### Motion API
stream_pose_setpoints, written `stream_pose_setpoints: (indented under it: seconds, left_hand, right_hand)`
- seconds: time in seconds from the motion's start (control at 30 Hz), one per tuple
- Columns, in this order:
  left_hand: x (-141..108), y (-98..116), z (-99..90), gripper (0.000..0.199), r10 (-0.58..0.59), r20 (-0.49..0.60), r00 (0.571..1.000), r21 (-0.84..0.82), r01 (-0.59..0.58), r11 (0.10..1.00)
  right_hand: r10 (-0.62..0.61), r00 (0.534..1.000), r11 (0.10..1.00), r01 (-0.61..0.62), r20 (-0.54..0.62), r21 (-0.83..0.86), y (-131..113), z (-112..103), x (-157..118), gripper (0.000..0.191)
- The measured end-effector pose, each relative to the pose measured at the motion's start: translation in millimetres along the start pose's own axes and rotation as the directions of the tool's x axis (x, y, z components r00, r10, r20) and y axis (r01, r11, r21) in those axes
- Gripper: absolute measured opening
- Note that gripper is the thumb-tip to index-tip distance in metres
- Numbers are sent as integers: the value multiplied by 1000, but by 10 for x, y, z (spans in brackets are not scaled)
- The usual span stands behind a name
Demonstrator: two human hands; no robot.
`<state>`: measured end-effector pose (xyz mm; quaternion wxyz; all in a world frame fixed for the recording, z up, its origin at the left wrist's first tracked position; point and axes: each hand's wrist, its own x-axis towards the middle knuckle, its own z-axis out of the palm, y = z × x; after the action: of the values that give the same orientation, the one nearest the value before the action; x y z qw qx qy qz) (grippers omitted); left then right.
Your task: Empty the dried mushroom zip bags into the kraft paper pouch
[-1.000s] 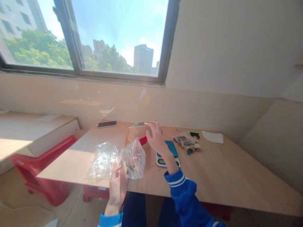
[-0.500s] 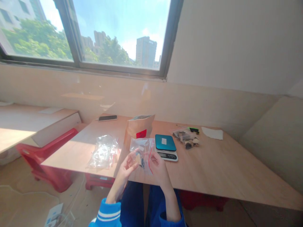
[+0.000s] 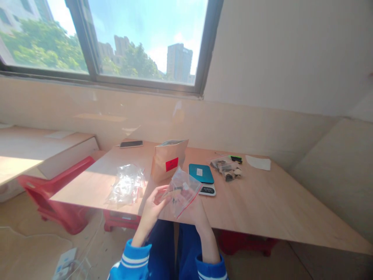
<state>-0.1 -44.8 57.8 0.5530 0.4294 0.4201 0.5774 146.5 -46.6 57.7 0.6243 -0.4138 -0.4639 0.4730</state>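
Observation:
A clear zip bag [image 3: 189, 186] with a red seal line is held up between my hands at the table's front edge. It hangs tilted, its red line slanting down to the left. Small dark and tan pieces show inside; their kind I cannot make out. My left hand [image 3: 157, 201] is closed on the bag's left side, by the pieces. Behind the right part of the bag, my right hand [image 3: 196, 206] grips it, its fingers seen only through the plastic. Just beyond stands a brown paper pouch [image 3: 160, 161] with a red label, its top open.
A digital scale [image 3: 201, 174] with a teal top lies right of the bag. Farther right are a filled zip bag [image 3: 225, 169], a black and green object [image 3: 236, 159] and white paper [image 3: 258, 162]. Clear bags [image 3: 126, 184] and a phone [image 3: 131, 144] lie left.
The zip bag has turned in my hands, its red line going from near upright to slanted. My right hand has moved behind it. The view has shifted slightly.

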Motion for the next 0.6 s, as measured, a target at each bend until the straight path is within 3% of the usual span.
stream_pose_setpoints:
  seconds: [0.1,0.27,0.43,0.6]
  left_hand:
    - [28,-42,4,34,-14,-38,999,-14,14,1000]
    - [19,-81,74,35,-118,-80,990,-229,97,969]
    - [-37,-40,86,19,-247,-100,964,-413,186,891]
    - [-6,-6,-25,23,-279,-221,935,-516,130,847]
  right_hand:
    - [89,994,996,-87,-68,25,-25,-68,14,25]
    - [134,966,988,-114,-220,101,-139,-102,17,32]
    - [172,951,975,-127,-258,182,-151,-151,-20,37]
    - [111,953,977,-52,-282,208,-259,-197,178,36]
